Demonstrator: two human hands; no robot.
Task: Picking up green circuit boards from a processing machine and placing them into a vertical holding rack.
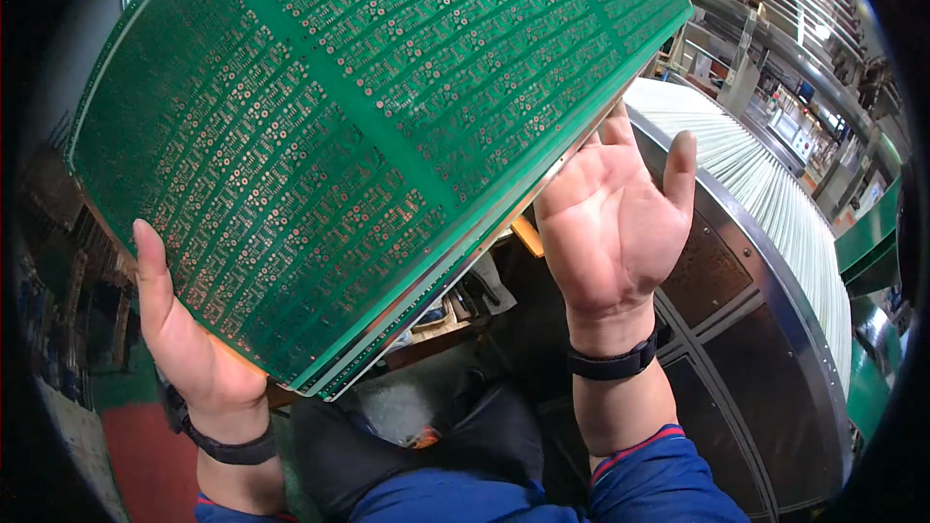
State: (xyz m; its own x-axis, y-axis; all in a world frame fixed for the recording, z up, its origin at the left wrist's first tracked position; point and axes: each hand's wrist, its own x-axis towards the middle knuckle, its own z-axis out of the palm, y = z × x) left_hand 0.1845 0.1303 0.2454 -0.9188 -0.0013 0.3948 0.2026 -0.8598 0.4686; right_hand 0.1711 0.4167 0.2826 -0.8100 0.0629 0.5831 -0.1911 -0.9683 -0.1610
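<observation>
A stack of large green printed circuit board panels (373, 140), several layers at the near edge, is held up tilted before me. Rows of small copper-coloured pads cover the top panel. My left hand (199, 353) grips the stack at its near left edge, thumb up along the side and the other fingers hidden beneath. Under the right edge, my right hand (617, 223) supports the stack palm up. Its fingertips pass out of sight below the panels, and its thumb stands apart, off the boards. Both wrists wear dark bands.
To the right stands a metal-rimmed rack (760, 261) with many thin white dividers (746, 160). Green curved machine parts (872, 247) lie beyond it, with pipes and equipment at the far right. A red floor patch (150, 460) shows at lower left.
</observation>
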